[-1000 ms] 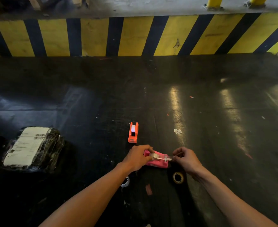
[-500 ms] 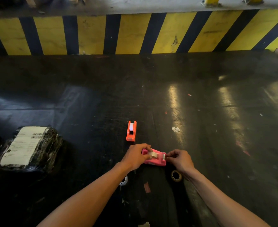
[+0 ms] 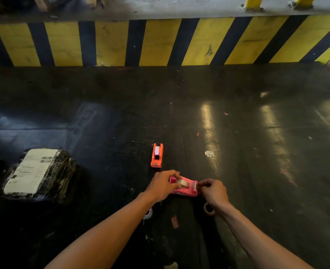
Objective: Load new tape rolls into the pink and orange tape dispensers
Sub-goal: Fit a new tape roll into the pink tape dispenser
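The pink tape dispenser lies on the dark floor in front of me with a clear tape roll seated in it. My left hand grips its left end, fingers over the roll. My right hand pinches at the cutter end on the right, fingers closed; whether a tape end sits between them I cannot tell. The orange tape dispenser stands apart a little farther away, a white roll in it. Two empty tape cores lie near my wrists: a white core and a brown core.
A black-wrapped parcel with a white shipping label lies at the left. A yellow-and-black striped kerb runs across the far side. A small white scrap and a red tape bit lie on the floor.
My right hand has come in from a stretched-out tape strand to the dispenser's cutter end. The left hand has stayed on the pink dispenser.
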`<move>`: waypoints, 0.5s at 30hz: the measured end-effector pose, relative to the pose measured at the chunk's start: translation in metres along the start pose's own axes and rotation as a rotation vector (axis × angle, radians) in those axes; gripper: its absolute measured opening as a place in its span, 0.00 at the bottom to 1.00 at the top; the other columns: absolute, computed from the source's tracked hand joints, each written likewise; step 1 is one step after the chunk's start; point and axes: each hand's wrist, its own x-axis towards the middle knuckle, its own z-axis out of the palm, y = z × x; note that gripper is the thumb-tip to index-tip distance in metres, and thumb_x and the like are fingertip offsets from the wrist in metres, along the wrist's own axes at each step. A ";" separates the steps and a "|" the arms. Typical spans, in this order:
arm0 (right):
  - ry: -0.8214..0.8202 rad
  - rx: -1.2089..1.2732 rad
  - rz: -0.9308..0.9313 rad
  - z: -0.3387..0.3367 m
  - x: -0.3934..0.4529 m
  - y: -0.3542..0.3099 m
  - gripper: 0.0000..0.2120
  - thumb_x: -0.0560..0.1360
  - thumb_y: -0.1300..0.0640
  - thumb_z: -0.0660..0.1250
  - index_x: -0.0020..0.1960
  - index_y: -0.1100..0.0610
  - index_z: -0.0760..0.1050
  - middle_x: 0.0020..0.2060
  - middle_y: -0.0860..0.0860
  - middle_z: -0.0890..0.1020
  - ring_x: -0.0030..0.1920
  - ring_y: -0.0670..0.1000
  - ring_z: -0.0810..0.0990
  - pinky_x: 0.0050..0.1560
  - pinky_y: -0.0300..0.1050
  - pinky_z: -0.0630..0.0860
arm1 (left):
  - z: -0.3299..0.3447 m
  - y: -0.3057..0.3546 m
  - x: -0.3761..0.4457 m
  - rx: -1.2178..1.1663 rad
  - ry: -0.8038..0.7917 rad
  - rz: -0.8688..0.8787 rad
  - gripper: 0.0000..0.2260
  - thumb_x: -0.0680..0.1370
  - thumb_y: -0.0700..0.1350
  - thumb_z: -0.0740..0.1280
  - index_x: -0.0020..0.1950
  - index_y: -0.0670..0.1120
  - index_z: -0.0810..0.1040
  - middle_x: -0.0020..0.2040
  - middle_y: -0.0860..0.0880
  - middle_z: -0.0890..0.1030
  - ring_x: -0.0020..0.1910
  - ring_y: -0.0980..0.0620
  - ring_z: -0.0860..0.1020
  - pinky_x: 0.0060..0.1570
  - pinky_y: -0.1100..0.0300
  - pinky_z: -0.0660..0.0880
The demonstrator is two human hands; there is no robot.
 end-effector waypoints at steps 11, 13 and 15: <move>-0.247 -0.774 -0.364 0.002 -0.004 -0.030 0.46 0.71 0.47 0.73 0.80 0.48 0.50 0.73 0.55 0.66 0.72 0.59 0.65 0.70 0.58 0.69 | -0.009 -0.016 -0.016 0.008 0.013 0.125 0.24 0.78 0.34 0.65 0.73 0.49 0.70 0.70 0.49 0.76 0.70 0.53 0.74 0.70 0.53 0.73; -0.247 -0.835 -0.428 0.008 -0.001 -0.027 0.43 0.72 0.50 0.73 0.80 0.49 0.52 0.73 0.54 0.67 0.72 0.58 0.66 0.69 0.56 0.70 | -0.014 -0.026 -0.022 0.055 0.206 0.135 0.25 0.77 0.32 0.63 0.72 0.50 0.71 0.71 0.49 0.74 0.71 0.52 0.72 0.69 0.55 0.72; -0.224 -0.848 -0.495 0.013 0.003 -0.023 0.37 0.74 0.49 0.70 0.78 0.50 0.57 0.71 0.53 0.70 0.69 0.57 0.70 0.67 0.53 0.72 | -0.020 -0.039 -0.023 0.100 0.381 0.074 0.25 0.79 0.34 0.63 0.74 0.51 0.68 0.76 0.50 0.68 0.75 0.51 0.67 0.72 0.54 0.68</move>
